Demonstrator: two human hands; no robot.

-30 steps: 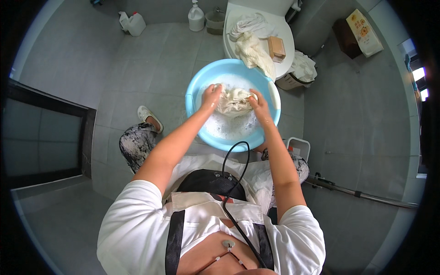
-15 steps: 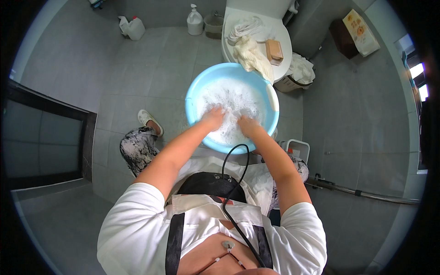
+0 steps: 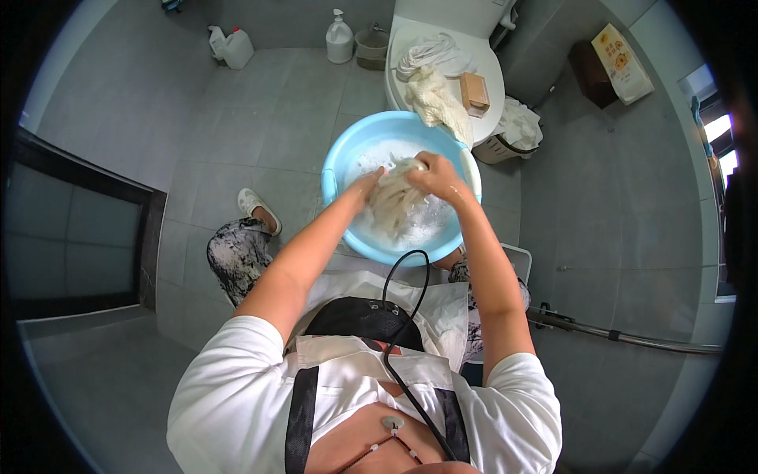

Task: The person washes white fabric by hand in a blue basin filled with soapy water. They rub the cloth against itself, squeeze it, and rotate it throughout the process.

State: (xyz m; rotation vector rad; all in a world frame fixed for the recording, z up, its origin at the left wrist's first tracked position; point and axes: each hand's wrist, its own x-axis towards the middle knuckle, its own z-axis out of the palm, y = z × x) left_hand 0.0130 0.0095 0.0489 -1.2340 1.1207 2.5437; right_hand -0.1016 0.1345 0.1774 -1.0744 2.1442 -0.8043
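A wet off-white cloth [image 3: 395, 201] hangs bunched between my hands above the suds in a light blue basin [image 3: 338, 154], its lower end blurred over the water. My right hand [image 3: 437, 175] is closed on the upper right of the cloth, the fingers bent into it. At the cloth's left edge is my left hand [image 3: 365, 188], which grips its side; part of those fingers is hidden behind the folds. White foam [image 3: 418, 225] covers much of the water around the cloth.
Beyond the basin stands a toilet [image 3: 489, 79] with a cream knitted cloth [image 3: 434, 99], a white cloth [image 3: 434, 55] and a brown box [image 3: 474, 95] on its lid. A filled bin [image 3: 517, 130], pump bottle [image 3: 339, 39], small bucket [image 3: 371, 47] and white jug [image 3: 235, 49] are nearby.
Both hands were down in the foam. Now they are raised, the right one higher and further away, and the wet cloth has come up out of the suds.
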